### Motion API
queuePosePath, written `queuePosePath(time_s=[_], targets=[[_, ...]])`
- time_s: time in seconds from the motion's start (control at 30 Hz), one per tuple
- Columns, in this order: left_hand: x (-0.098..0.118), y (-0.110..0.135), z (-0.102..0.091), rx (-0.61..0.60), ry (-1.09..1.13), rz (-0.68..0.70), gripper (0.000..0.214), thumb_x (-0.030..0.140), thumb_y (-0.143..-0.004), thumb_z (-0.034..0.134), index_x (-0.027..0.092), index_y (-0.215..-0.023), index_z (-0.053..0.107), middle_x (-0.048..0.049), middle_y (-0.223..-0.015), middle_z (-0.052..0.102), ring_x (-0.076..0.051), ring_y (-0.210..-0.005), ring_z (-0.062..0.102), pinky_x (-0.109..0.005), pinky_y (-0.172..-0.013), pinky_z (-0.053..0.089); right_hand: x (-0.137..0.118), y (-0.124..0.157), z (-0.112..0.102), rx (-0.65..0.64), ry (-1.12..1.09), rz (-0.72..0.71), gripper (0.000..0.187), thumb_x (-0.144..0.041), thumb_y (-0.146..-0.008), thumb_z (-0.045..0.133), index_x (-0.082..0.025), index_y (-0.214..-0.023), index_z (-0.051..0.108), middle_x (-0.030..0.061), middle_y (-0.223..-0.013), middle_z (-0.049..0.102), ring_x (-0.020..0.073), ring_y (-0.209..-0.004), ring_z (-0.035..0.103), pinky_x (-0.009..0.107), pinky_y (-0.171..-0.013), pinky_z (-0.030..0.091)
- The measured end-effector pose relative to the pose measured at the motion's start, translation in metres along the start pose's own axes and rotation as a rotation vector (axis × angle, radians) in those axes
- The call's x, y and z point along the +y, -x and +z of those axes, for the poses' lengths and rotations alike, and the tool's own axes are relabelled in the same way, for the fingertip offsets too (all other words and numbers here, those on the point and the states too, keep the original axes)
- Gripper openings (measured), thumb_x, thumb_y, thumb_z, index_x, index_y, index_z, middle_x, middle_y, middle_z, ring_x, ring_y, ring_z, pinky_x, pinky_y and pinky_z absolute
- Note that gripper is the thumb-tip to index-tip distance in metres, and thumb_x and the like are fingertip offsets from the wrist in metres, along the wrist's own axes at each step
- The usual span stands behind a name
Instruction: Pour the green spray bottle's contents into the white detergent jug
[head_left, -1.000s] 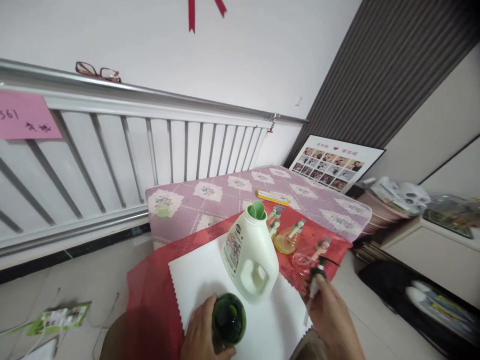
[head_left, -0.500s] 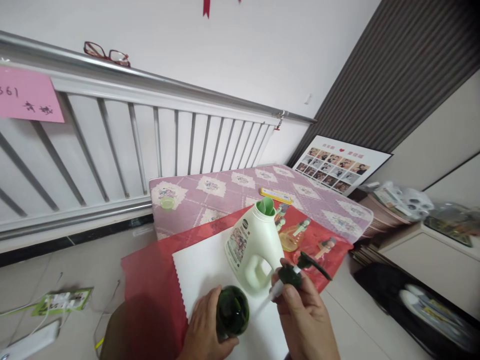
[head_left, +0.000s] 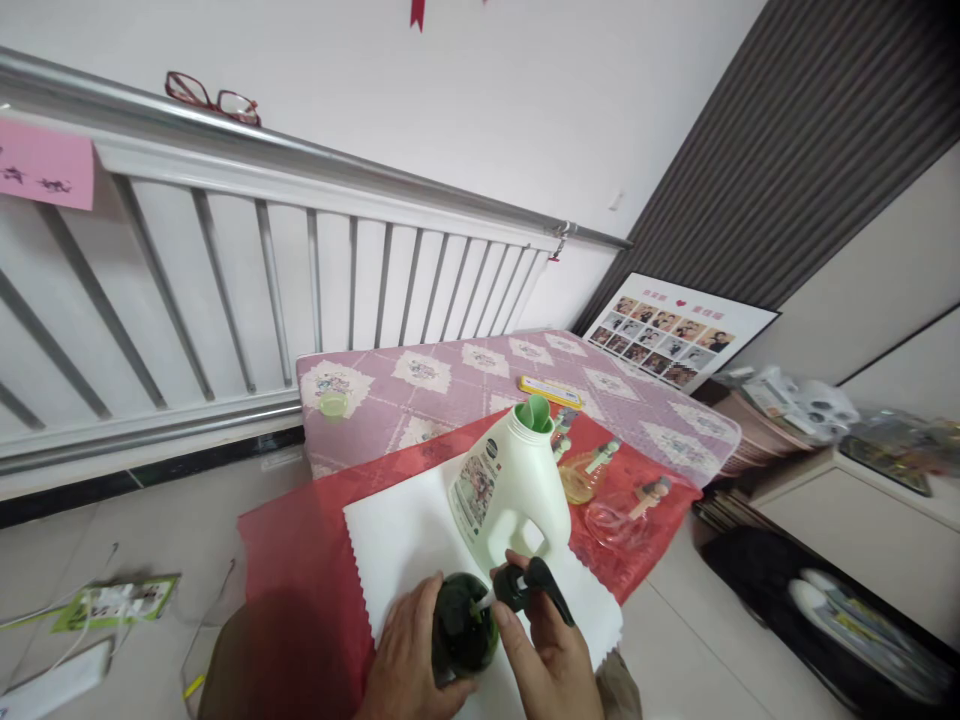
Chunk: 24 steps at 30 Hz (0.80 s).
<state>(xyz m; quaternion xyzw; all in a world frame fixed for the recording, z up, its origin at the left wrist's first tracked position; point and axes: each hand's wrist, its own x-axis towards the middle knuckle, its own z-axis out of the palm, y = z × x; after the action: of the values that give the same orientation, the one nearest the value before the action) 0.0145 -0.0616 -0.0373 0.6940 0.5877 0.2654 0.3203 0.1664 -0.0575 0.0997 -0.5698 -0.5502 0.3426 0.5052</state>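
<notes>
My left hand [head_left: 411, 648] is wrapped round the side of a dark green bottle [head_left: 463, 640] that stands on a white scalloped mat [head_left: 405, 525]. In my right hand [head_left: 551, 655] is a black pump head [head_left: 517, 588], pinched between thumb and fingers. Its pale tube [head_left: 484, 602] points left, and the end reaches in over the bottle's mouth. How deep the tube goes I cannot tell. Just behind both hands stands a pale green jug [head_left: 510, 485] with a handle, a printed label and an open green spout [head_left: 534, 412].
Red plastic sheeting [head_left: 300, 560] covers part of a low table with a purple patterned cloth [head_left: 360, 430]. On it lie a green cap [head_left: 334, 404] and a yellow box [head_left: 551, 390]. A radiator [head_left: 285, 290] lines the wall. A power strip [head_left: 116, 602] lies on the floor at left.
My right hand has moved left with the pump head, bringing its tube from beside the bottle to the bottle's mouth. My left hand keeps its hold on the bottle.
</notes>
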Motion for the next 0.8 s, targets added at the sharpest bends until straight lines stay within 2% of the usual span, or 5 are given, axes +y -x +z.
queuePosePath(time_s=[0.17,0.33,0.53,0.7,0.8], targets=[[-0.007,0.000,0.005,0.056,-0.069,0.081,0.094,0.032,-0.066,0.071,0.017,-0.150,0.031,-0.0158,-0.154,0.048,-0.034,-0.142,0.046,-0.054,-0.119,0.040,0.023,0.003,0.004,-0.125,0.020,0.052,0.042,-0.040,-0.084,0.067,-0.022,-0.122,0.068,0.0114,-0.115,0.078,0.0276,-0.108,0.072,0.039,-0.095,0.059],[-0.017,0.001,0.012,0.136,-0.116,0.179,0.092,0.044,-0.073,0.070,0.018,-0.151,0.027,-0.0170,-0.150,0.051,-0.034,-0.137,0.051,-0.053,-0.113,0.048,0.033,0.003,0.001,-0.207,0.176,-0.074,0.032,-0.030,-0.085,0.063,-0.024,-0.117,0.069,0.0100,-0.117,0.075,0.0254,-0.111,0.070,0.038,-0.102,0.055],[-0.020,0.000,0.016,0.186,-0.159,0.222,0.095,0.042,-0.072,0.071,0.020,-0.152,0.024,-0.0166,-0.146,0.056,-0.035,-0.133,0.056,-0.052,-0.110,0.051,0.037,-0.002,-0.002,-0.220,0.252,-0.214,0.033,-0.025,-0.084,0.065,-0.025,-0.116,0.069,0.0101,-0.117,0.073,0.0246,-0.113,0.068,0.035,-0.101,0.055],[-0.018,0.000,0.014,0.201,-0.235,0.262,0.097,0.040,-0.073,0.070,0.018,-0.152,0.018,-0.0190,-0.144,0.057,-0.034,-0.130,0.058,-0.052,-0.106,0.054,0.049,0.002,0.002,-0.179,0.266,-0.196,0.030,-0.027,-0.084,0.067,-0.025,-0.114,0.070,0.0094,-0.117,0.073,0.0243,-0.113,0.068,0.034,-0.102,0.054],[-0.015,0.001,0.011,0.252,-0.279,0.288,0.099,0.039,-0.074,0.069,0.017,-0.152,0.013,-0.0187,-0.141,0.061,-0.031,-0.126,0.062,-0.050,-0.102,0.058,0.055,0.003,0.003,-0.158,0.241,-0.186,0.029,-0.027,-0.084,0.066,-0.025,-0.113,0.070,0.0090,-0.117,0.073,0.0247,-0.115,0.067,0.034,-0.104,0.053]])
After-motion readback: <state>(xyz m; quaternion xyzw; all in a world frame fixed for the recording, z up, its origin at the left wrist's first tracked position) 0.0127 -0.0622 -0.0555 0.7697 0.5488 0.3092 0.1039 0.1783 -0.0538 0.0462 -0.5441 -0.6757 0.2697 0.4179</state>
